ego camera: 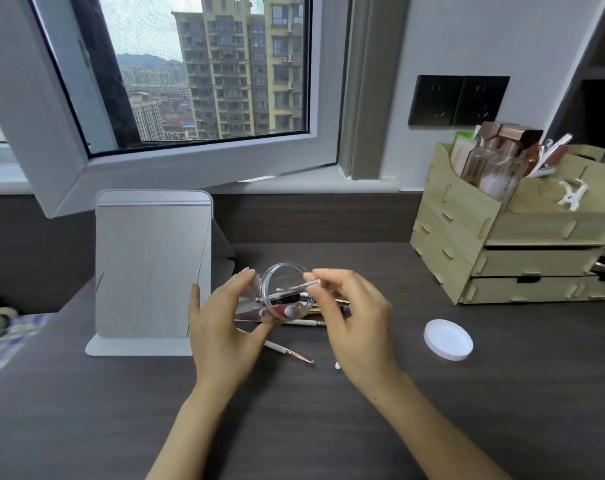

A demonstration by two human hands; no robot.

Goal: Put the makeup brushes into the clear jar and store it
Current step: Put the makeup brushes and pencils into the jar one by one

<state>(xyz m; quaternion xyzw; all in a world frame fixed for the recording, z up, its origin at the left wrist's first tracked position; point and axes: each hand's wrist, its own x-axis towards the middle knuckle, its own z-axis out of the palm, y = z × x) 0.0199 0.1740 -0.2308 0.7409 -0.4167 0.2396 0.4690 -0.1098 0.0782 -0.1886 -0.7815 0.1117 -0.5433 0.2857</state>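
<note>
My left hand (221,323) grips the clear jar (285,292), which is tilted with its round mouth turned toward me above the dark desk. My right hand (353,317) pinches the end of a thin clear-handled brush (306,285) whose other end sits inside the jar's mouth. A red item and a dark one show through the jar's wall. A white-handled brush with a rose-gold ferrule (289,353) lies on the desk below the jar. More brushes (304,322) lie behind it, partly hidden by my hands. The jar's white lid (448,339) rests on the desk to the right.
A grey standing mirror (152,268) is at the left. A wooden drawer organizer (512,244) with bottles and tools stands at the right. A small white item (337,366) lies by my right wrist. An open window sash (176,98) leans in above the desk's back edge.
</note>
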